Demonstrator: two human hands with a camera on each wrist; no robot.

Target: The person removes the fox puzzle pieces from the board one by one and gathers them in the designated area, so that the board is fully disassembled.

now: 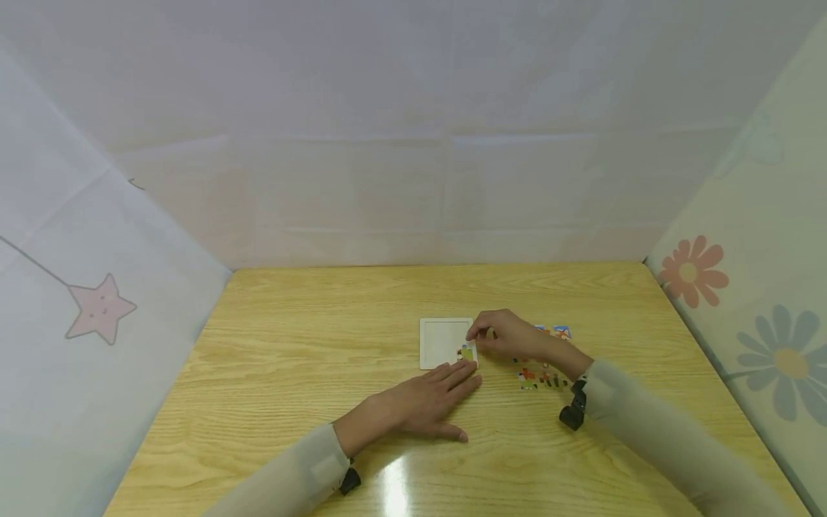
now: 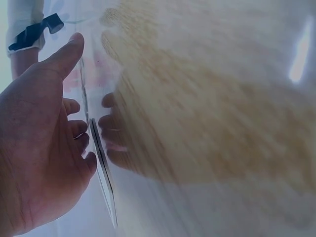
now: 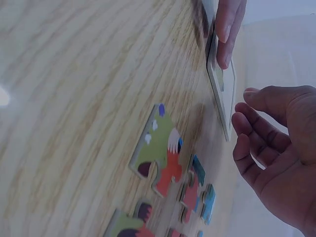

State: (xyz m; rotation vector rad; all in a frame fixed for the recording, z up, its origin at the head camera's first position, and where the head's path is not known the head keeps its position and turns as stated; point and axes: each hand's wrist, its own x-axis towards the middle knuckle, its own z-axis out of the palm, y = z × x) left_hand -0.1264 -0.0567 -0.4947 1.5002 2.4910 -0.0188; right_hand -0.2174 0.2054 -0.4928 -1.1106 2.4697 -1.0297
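Note:
A white square puzzle tray point(image 1: 442, 343) lies on the wooden table, with a green puzzle piece point(image 1: 466, 354) in its lower right corner. My left hand point(image 1: 431, 402) lies flat with fingers extended, its fingertips on the tray's near edge by that piece. In the left wrist view the left hand point(image 2: 44, 133) is beside the thin tray edge point(image 2: 102, 168). My right hand point(image 1: 510, 336) is at the tray's right edge, fingers loosely bent. In the right wrist view, no piece shows between the thumb and fingers of the right hand point(image 3: 281, 133).
Several loose puzzle pieces point(image 1: 528, 379) lie right of the tray, partly hidden under the right forearm. One green and orange piece point(image 3: 160, 148) is nearest in the right wrist view. White cloth walls point(image 1: 413, 201) stand behind and beside the table point(image 1: 291, 345).

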